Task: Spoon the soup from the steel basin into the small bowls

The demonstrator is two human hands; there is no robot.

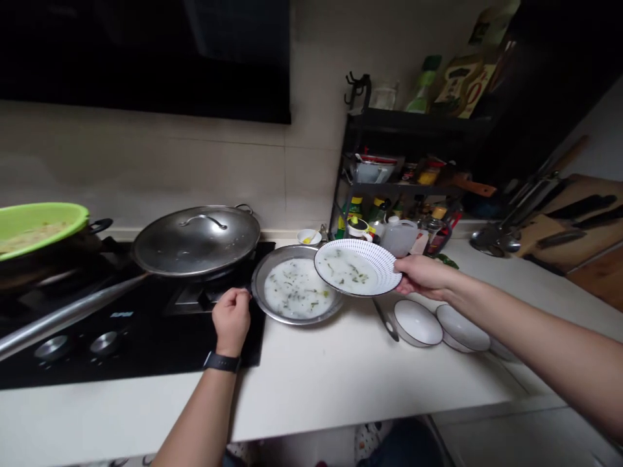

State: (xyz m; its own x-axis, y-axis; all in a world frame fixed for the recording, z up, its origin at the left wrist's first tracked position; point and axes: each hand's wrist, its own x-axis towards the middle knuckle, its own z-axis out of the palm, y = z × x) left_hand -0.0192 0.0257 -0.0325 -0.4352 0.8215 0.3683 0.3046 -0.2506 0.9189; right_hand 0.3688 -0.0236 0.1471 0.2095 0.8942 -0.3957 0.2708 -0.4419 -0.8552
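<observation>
My right hand grips the right rim of a shallow white bowl with dark dashes inside. Milky liquid with green bits lies in it, and it tilts to the left over the edge of a metal basin. More of the same milky liquid and green bits fills the basin, which stands on the counter beside the stove. At the basin's left edge, my left hand is closed in a fist. A small dark piece shows by its fingers; whatever it holds is hidden.
A lidded wok and a green basket are on the stove. Two white bowls and a dark-handled utensil sit at right. Behind stand a small dish and a black rack of bottles.
</observation>
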